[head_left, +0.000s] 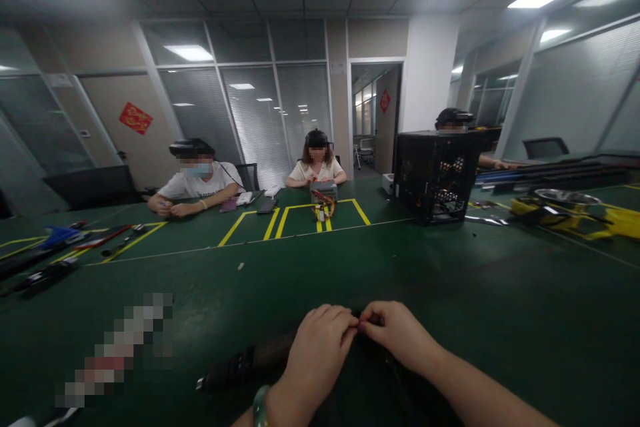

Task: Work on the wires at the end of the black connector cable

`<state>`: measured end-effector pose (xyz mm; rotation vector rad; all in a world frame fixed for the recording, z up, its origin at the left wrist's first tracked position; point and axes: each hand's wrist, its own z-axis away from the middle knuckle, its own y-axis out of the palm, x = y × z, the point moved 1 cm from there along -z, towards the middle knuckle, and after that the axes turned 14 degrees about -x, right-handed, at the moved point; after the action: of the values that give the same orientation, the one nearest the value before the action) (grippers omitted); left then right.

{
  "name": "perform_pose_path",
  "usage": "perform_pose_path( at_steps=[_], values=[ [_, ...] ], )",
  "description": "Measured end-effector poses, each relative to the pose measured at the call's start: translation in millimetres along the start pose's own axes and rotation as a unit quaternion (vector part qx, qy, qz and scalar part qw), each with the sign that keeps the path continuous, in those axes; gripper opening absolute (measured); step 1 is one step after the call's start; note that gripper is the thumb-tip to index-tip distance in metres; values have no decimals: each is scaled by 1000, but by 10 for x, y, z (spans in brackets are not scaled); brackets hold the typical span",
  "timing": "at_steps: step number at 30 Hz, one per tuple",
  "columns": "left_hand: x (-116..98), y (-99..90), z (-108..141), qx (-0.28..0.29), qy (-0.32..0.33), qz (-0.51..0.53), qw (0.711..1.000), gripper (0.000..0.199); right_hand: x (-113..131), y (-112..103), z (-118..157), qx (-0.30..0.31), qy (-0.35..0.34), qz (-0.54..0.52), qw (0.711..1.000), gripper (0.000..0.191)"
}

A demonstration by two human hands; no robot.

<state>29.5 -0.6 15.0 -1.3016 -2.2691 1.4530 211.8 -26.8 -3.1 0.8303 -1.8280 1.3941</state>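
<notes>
Near the front of the green table (200, 293), a dark cylindrical tool (250, 363) lies with its metal tip pointing left. My left hand (323, 347) rests over its right end, fingers bent and closed together, with a green bracelet on the wrist. Touching its fingertips is my right hand (395, 333), which has thumb and index finger pinched. Whatever the fingers hold is too small and dark to make out. Something dark and thin lies beneath my right hand.
A black computer case (435, 177) stands at the back right, beside yellow frames (565, 217). Three people sit beyond the table. Dark tools (45, 273) lie at the far left; a pixelated object (117, 353) lies front left. A power supply (324, 191) sits at the back.
</notes>
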Motion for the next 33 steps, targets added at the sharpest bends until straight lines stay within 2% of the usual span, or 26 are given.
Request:
perform_pose_path(
  at_steps=[4, 12, 18, 26, 33],
  values=[
    [-6, -3, 1, 2, -43, -10, 999, 15, 16, 0, 16, 8, -5, 19, 1000, 14],
    [0, -19, -6, 3, 8, 6, 1000, 16, -25, 1, 7, 6, -1, 6, 1000, 14],
    [-16, -15, 2, 14, -31, -19, 999, 14, -6, -38, 12, 16, 13, 12, 1000, 15],
    [0, -34, 8, -3, 27, 19, 999, 16, 37, -62, 23, 12, 14, 28, 999, 16],
    [-30, -61, 1, 2, -6, 11, 1000, 12, -3, -44, 15, 26, 23, 21, 999, 17]
  ],
)
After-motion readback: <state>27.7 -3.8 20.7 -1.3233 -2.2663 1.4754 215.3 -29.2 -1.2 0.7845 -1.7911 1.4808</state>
